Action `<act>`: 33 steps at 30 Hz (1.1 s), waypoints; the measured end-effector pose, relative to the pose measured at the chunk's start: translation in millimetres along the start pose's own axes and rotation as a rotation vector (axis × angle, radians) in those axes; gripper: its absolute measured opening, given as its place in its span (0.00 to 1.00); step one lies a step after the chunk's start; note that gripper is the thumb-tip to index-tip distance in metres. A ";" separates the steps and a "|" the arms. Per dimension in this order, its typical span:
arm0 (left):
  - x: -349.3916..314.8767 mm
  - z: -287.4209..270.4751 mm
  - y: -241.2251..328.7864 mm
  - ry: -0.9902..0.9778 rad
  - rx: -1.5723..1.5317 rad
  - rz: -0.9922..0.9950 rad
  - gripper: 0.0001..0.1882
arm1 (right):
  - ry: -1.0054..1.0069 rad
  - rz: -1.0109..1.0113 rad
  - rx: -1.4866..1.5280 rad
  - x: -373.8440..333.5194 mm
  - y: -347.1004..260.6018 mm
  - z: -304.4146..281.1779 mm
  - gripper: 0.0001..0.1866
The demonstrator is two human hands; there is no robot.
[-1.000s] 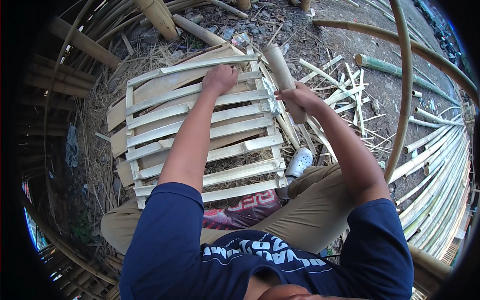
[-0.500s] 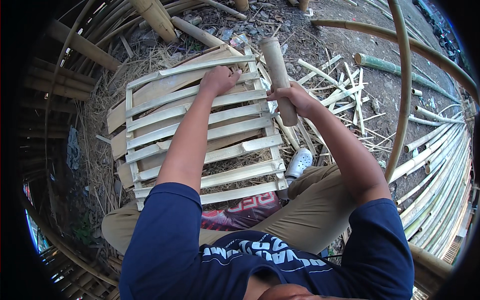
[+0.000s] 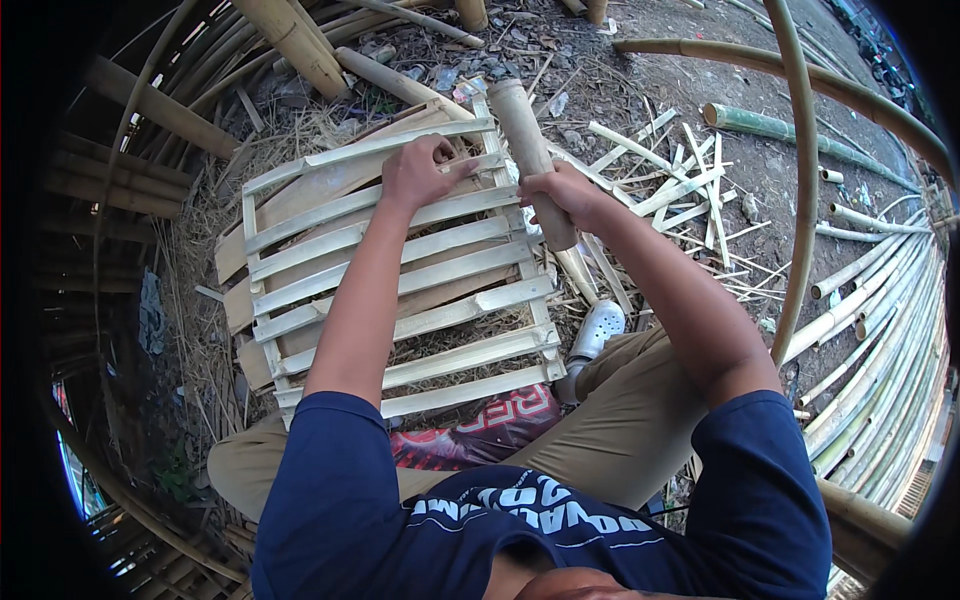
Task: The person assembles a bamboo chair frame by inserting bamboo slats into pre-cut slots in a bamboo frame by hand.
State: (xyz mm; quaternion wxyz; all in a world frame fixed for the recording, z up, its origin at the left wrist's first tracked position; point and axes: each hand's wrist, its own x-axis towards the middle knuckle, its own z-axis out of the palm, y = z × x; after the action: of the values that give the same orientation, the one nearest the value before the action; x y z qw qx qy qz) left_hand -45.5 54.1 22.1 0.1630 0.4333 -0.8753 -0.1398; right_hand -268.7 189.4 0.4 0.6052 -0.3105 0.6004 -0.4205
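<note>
A lattice frame of pale split-bamboo slats lies before my crossed legs, several crosspieces running between two side rails. My left hand is at the second slat from the far end, near the right rail, its fingers curled and its thumb along the slat. My right hand grips a short, thick bamboo club, its far end tilted leftward above the frame's right rail. Whether the club touches the rail, I cannot tell. Flat boards lie beneath the frame.
Loose bamboo strips litter the ground beyond my right hand. A green bamboo pole lies farther right, with a stack of long poles at the right edge. Upright bamboo posts stand at the far left. A light clog is on my foot.
The frame has shifted slightly left in view. My right hand and the club have moved left, closer to my left hand. My left hand has moved slightly left, its fingers more curled.
</note>
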 end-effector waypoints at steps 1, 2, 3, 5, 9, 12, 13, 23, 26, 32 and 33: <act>-0.5 -1.6 7.2 0.004 -0.002 0.001 0.28 | 0.008 0.001 0.003 0.3 1.1 -4.2 0.30; -2.9 -2.6 2.7 0.007 0.009 -0.004 0.28 | -0.003 0.007 0.020 1.4 -1.7 -0.4 0.30; -3.8 1.3 -3.5 0.103 -0.008 0.170 0.26 | -0.011 0.014 0.036 1.5 -4.2 2.2 0.30; -1.8 5.3 -13.2 0.197 -0.023 0.345 0.24 | -0.019 0.005 0.038 0.1 -6.4 4.1 0.29; 7.3 2.2 -13.7 -0.022 -0.125 0.326 0.20 | -0.006 0.012 0.042 -0.5 -6.2 2.4 0.27; 9.3 -6.0 -7.9 -0.110 -0.183 0.271 0.19 | -0.005 -0.001 0.092 -6.1 -10.2 3.4 0.25; 9.1 -8.4 -6.1 -0.130 -0.194 0.260 0.19 | -0.005 -0.001 0.094 -7.5 -11.3 4.0 0.25; 20.5 -25.1 0.2 -0.258 -0.227 0.261 0.15 | -0.026 -0.005 0.178 -10.6 -21.4 0.9 0.22; 23.5 -24.0 -4.4 -0.271 -0.223 0.283 0.15 | -0.024 0.001 0.174 -8.6 -22.4 1.6 0.22; 18.0 -11.4 0.5 -0.178 -0.285 0.152 0.16 | -0.001 -0.001 0.130 -7.0 -18.0 3.3 0.21; 20.7 -8.1 7.2 -0.126 -0.094 -0.038 0.18 | 0.003 -0.001 0.123 -5.9 -16.0 2.8 0.21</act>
State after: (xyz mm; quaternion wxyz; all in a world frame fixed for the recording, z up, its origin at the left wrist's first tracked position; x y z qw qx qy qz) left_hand -59.2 40.8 35.6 0.1251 0.4320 -0.8680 -0.2106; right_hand -267.7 186.9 17.4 0.6219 -0.2724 0.5743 -0.4574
